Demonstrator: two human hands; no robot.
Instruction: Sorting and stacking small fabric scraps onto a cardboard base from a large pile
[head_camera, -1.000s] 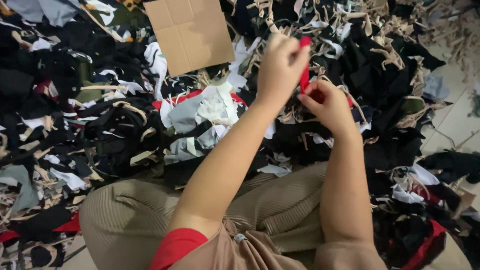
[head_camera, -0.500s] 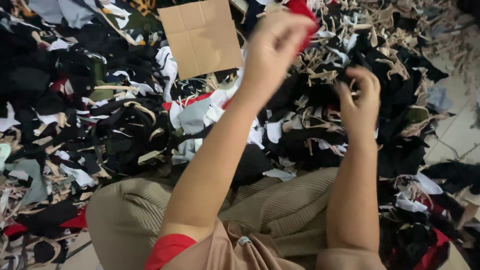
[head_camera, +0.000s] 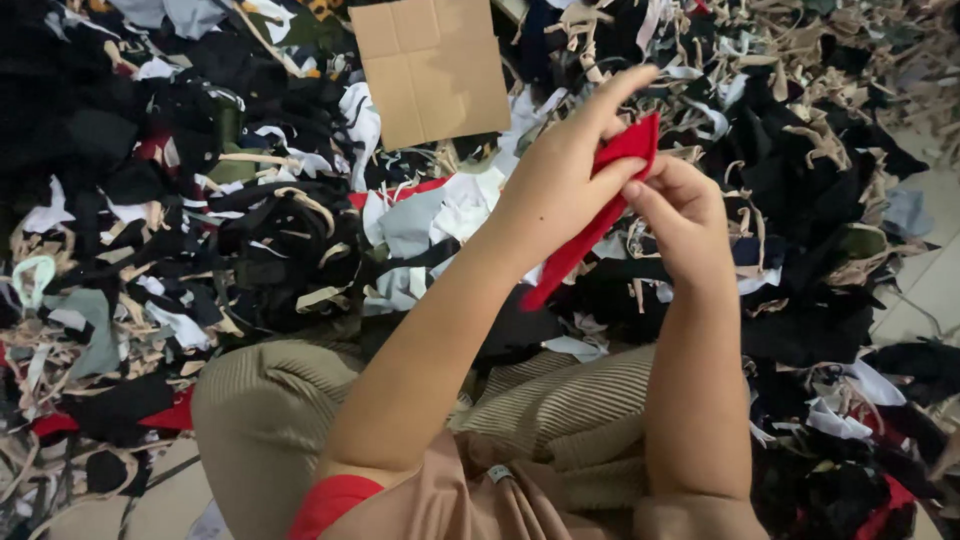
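I see both hands, left hand (head_camera: 560, 190) and right hand (head_camera: 680, 215), fingers clamped on 1 red fabric strip (head_camera: 590, 225) above the scrap pile (head_camera: 250, 230).

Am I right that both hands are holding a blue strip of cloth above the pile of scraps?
Not quite: the strip of cloth is red, not blue, as the head view shows. The left hand and right hand both hold it above the pile of scraps.

We sit in a textile-scrap sorting room: heaped fabric offcuts (head_camera: 250, 230) cover the tiled floor (head_camera: 930, 280), cardboard (head_camera: 435, 65) far.
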